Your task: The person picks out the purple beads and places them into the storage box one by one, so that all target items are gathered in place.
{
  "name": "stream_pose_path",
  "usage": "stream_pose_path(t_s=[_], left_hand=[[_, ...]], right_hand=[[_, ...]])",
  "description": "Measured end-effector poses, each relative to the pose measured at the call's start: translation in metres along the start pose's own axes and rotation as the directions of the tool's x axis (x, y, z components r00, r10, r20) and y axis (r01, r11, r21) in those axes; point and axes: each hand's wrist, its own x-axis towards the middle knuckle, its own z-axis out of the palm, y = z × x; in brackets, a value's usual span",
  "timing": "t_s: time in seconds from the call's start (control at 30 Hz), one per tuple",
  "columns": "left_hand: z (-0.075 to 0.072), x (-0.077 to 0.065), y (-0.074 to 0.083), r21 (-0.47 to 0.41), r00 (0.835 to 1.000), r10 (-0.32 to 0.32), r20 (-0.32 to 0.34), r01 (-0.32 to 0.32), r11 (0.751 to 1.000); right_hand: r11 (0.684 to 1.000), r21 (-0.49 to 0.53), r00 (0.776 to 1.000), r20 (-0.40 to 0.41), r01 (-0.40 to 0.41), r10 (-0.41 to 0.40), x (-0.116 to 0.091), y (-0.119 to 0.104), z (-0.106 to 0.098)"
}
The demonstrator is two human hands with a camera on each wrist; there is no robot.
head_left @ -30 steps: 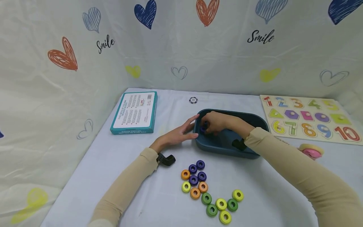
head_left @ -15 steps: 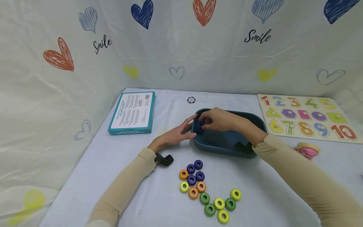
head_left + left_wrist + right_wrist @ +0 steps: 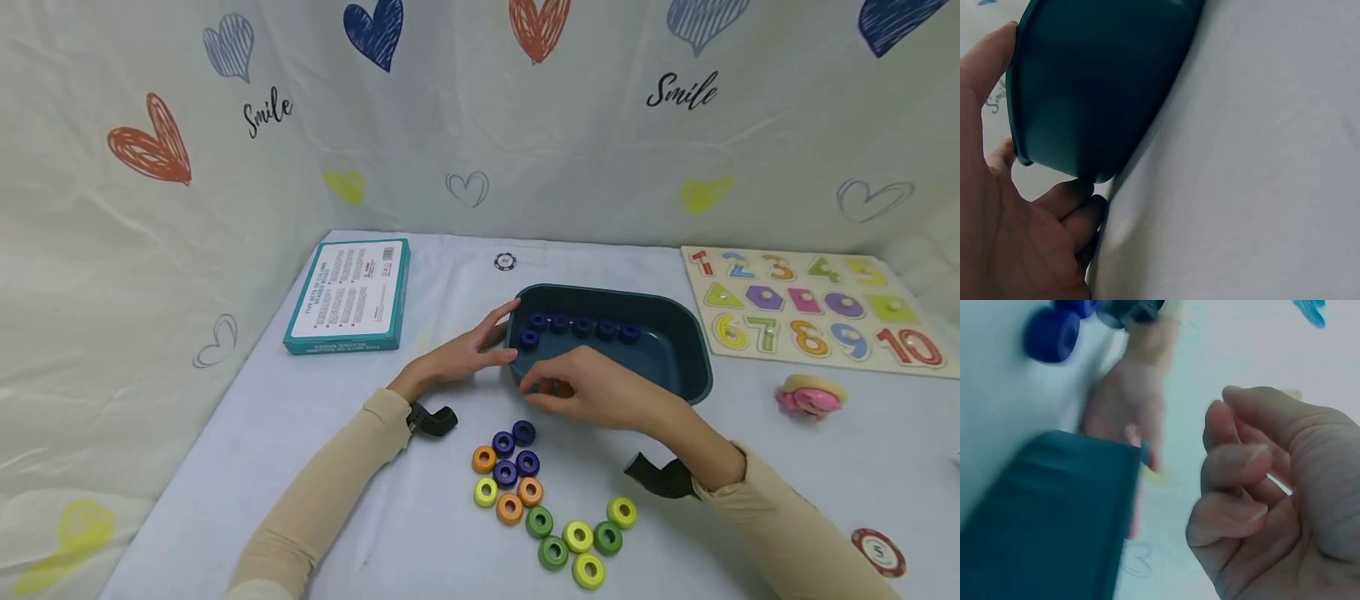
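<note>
My left hand [image 3: 463, 353] rests spread against the left end of a dark teal tray [image 3: 600, 293]; the left wrist view shows its fingers touching the tray's rim and outer wall. My right hand [image 3: 588, 387] is over the tray's front edge, its fingers loosely bent with nothing between them in the right wrist view. Inside the tray, several purple ring beads [image 3: 582, 327] form a row, and one more purple bead [image 3: 529, 339] sits before its left end. On the cloth in front lie loose purple beads [image 3: 505, 474], orange beads [image 3: 510, 508], yellow beads [image 3: 588, 571] and green beads [image 3: 553, 552].
A teal-edged flat box [image 3: 348, 296] lies at the back left. A number puzzle board [image 3: 817, 307] lies at the back right. A pink and cream toy [image 3: 812, 397] sits right of the tray. One poker chip [image 3: 506, 262] is behind the tray, another chip [image 3: 878, 552] at the front right.
My right hand has let go of a purple bead inside the tray and moved out towards the front, uncovering the bead row. The left hand has stayed at the tray's end.
</note>
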Motion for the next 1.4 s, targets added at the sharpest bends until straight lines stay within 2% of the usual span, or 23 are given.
stream_pose_path(t_s=[0.17,0.33,0.43,0.6,0.7,0.83,0.93,1.03,1.2,1.4], left_hand=[[-0.002,-0.003,0.011,-0.015,1.000,-0.009,0.011,0.009,1.000],[-0.002,-0.010,0.028,-0.035,0.999,-0.011,0.048,0.013,0.999],[-0.002,-0.009,0.025,-0.035,0.999,-0.008,0.031,0.009,0.999],[-0.001,-0.003,0.009,-0.012,1.000,0.007,0.003,-0.007,1.000],[0.000,-0.001,0.005,-0.009,1.000,0.002,-0.004,-0.002,1.000],[0.001,0.000,0.004,-0.011,1.000,-0.004,-0.005,0.004,1.000],[0.002,0.001,0.004,-0.007,1.000,-0.001,-0.002,0.001,1.000],[-0.001,-0.003,0.013,-0.004,1.000,0.009,0.018,-0.009,1.000],[-0.004,-0.012,0.037,-0.006,0.999,0.004,0.051,-0.004,1.000],[-0.002,-0.013,0.037,0.006,0.999,-0.007,0.051,0.007,1.000]], right_hand=[[0.998,-0.022,0.991,0.123,-0.054,0.056,0.000,0.004,0.017],[0.991,-0.080,0.968,0.221,-0.107,0.122,0.002,0.004,0.031],[0.986,-0.119,0.959,0.244,-0.116,0.142,0.004,0.002,0.037],[0.977,-0.165,0.953,0.250,-0.134,0.173,0.003,0.000,0.041],[0.969,-0.171,0.935,0.276,-0.180,0.222,0.001,-0.001,0.040],[0.953,-0.181,0.901,0.321,-0.244,0.292,-0.003,-0.003,0.036],[0.947,-0.198,0.891,0.336,-0.252,0.307,-0.005,-0.004,0.034],[0.950,-0.203,0.894,0.337,-0.237,0.295,-0.006,-0.005,0.031],[0.971,-0.119,0.910,0.341,-0.208,0.237,-0.012,-0.008,0.016],[0.982,-0.057,0.938,0.290,-0.179,0.188,-0.022,-0.001,-0.011]])
